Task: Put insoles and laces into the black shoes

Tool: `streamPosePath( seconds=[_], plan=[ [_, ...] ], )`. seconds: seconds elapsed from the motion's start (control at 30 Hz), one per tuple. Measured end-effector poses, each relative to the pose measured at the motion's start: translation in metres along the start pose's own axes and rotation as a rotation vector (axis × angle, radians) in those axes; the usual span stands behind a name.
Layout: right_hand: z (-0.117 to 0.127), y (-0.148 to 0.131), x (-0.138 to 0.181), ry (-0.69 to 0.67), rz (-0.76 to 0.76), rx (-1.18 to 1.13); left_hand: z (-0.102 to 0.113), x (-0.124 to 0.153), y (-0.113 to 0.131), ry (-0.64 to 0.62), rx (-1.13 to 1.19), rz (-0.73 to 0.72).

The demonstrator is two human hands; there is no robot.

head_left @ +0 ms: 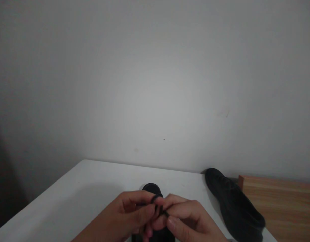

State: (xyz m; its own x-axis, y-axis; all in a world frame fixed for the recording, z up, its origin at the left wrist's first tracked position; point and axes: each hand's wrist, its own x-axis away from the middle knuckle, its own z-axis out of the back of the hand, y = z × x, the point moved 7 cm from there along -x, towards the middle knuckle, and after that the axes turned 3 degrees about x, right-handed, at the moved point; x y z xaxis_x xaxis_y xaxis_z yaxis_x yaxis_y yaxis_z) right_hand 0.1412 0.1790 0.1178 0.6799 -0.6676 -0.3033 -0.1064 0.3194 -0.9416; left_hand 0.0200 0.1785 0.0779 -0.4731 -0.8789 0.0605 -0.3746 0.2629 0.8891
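Observation:
A black shoe stands on the white table in front of me, toe pointing away, mostly hidden behind my hands. Just above it, my left hand pinches a dark shoelace that curves over a fingertip. My right hand meets it from the other side, thumb and fingers closed on another stretch of the lace. The fingertips of both hands are close together, and the lace between them is partly covered.
Another black shoe lies at the right edge of the white table. Beyond that edge is a wood-grain board. A plain grey-white wall rises behind the table.

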Motion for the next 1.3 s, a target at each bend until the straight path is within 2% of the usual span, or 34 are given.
streamPosePath(
  seconds=[0.07,0.13,0.23,0.33,0.4,0.5,0.73,0.93,1.17,1.3],
  plan=[
    [0.001,0.007,-0.002,0.011,-0.067,-0.070,0.001,-0.002,-0.001,0.055,0.045,-0.020],
    [0.006,0.014,-0.003,0.089,-0.114,-0.161,0.000,-0.003,-0.001,0.049,0.007,-0.086],
    [0.010,0.022,-0.001,0.188,-0.135,-0.306,-0.003,-0.004,-0.001,0.073,-0.332,-0.180],
    [0.008,0.025,0.000,0.202,-0.106,-0.387,-0.004,-0.001,0.005,0.219,-0.737,-0.245],
    [0.007,0.026,0.001,0.202,-0.107,-0.424,-0.008,-0.001,0.008,0.253,-0.828,-0.263],
    [0.005,0.025,0.003,0.185,-0.112,-0.449,-0.012,-0.005,0.004,0.239,-0.778,-0.231],
    [0.007,0.020,0.008,0.170,-0.120,-0.445,-0.018,-0.016,-0.014,0.145,-0.450,-0.196],
    [0.022,0.030,0.025,0.260,-0.180,-0.430,-0.017,-0.018,-0.018,0.086,-0.439,-0.119],
    [0.069,0.049,0.048,0.643,-0.166,-0.468,0.022,-0.008,-0.004,0.131,-0.354,-0.053],
    [0.082,0.056,0.054,0.733,-0.182,-0.515,0.059,0.001,0.007,0.297,-0.181,-0.102]
  ],
)
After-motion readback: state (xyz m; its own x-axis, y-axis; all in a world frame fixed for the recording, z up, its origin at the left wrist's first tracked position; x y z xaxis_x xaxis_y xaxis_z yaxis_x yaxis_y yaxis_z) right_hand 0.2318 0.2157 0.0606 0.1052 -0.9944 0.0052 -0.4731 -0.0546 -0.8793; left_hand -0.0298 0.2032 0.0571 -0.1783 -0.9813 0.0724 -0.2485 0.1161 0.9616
